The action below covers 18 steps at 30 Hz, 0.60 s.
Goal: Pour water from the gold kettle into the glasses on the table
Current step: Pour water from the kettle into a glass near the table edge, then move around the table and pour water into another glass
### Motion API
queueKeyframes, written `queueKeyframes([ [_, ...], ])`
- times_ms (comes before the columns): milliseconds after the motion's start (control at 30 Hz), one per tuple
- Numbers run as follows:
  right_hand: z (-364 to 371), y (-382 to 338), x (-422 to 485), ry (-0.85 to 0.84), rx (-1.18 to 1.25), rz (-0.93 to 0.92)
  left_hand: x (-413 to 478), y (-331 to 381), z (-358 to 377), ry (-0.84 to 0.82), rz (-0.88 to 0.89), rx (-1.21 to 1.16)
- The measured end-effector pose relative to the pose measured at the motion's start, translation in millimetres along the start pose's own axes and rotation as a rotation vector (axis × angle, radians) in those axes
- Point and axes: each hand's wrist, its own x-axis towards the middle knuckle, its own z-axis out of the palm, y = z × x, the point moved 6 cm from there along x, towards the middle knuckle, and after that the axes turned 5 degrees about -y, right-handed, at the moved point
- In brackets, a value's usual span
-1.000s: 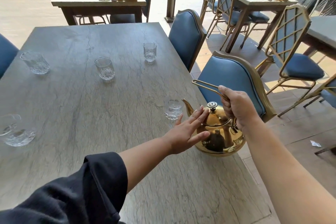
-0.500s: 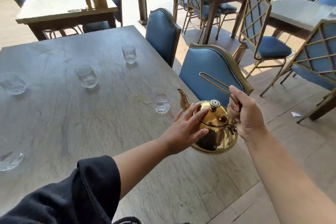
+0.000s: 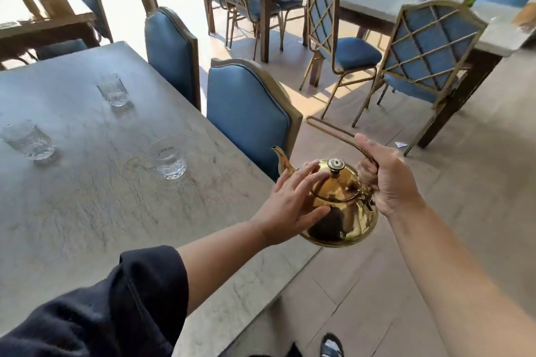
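The gold kettle (image 3: 343, 206) hangs in the air past the right edge of the grey table (image 3: 95, 206), its spout pointing left toward the table. My right hand (image 3: 388, 180) grips the thin handle near its base. My left hand (image 3: 290, 206) lies flat with straight fingers against the kettle's lid and left side. Three clear glasses stand on the table: the nearest glass (image 3: 168, 158) left of the spout, a second glass (image 3: 113, 90) farther back, and a third glass (image 3: 27, 139) at the left.
Two blue padded chairs (image 3: 246, 113) (image 3: 171, 52) stand against the table's right side, the nearer one just behind the kettle. More tables and gold lattice-back chairs (image 3: 429, 46) fill the floor to the right. My shoe (image 3: 330, 346) shows on the tiled floor below.
The kettle has been lifted off the table and carried right, beyond the table edge. The view has swung right, so the glasses sit farther left in frame.
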Motion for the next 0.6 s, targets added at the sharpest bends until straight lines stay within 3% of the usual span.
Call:
queueKeyframes([
  [300, -110, -12, 53, -0.009, -0.051, -0.024, 107, 37, 62, 0.074, 0.002, -0.052],
  [600, -150, 1, 161, -0.044, -0.032, 0.032, 209, 9, 65, 0.158, -0.144, -0.111],
])
